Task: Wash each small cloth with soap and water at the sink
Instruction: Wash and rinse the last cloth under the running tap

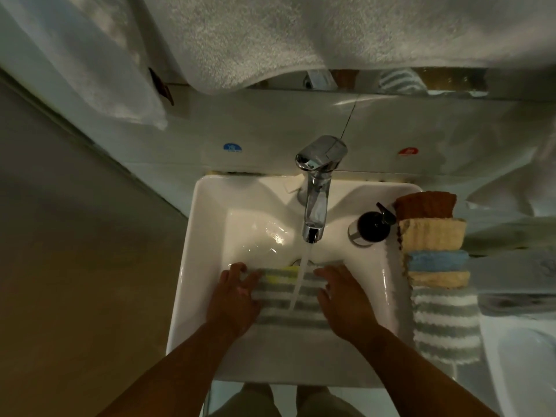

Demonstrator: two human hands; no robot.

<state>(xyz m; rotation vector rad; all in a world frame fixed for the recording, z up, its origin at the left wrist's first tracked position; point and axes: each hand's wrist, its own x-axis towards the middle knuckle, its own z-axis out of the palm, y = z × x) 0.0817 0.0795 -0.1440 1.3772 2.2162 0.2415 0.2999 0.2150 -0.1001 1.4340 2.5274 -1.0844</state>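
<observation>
A grey-and-white striped cloth with a yellow patch lies spread in the white sink, under water running from the chrome tap. My left hand grips the cloth's left edge. My right hand holds its right edge, fingers curled over it. A black-topped soap pump stands on the sink's right rim. Beside it lies a row of folded cloths: brown, cream, blue, another cream one and a striped grey-and-white one.
White towels hang above the sink and at the upper left. Tiled wall behind the tap carries a blue sticker and a red sticker. Another white fixture sits at the lower right. The floor lies to the left.
</observation>
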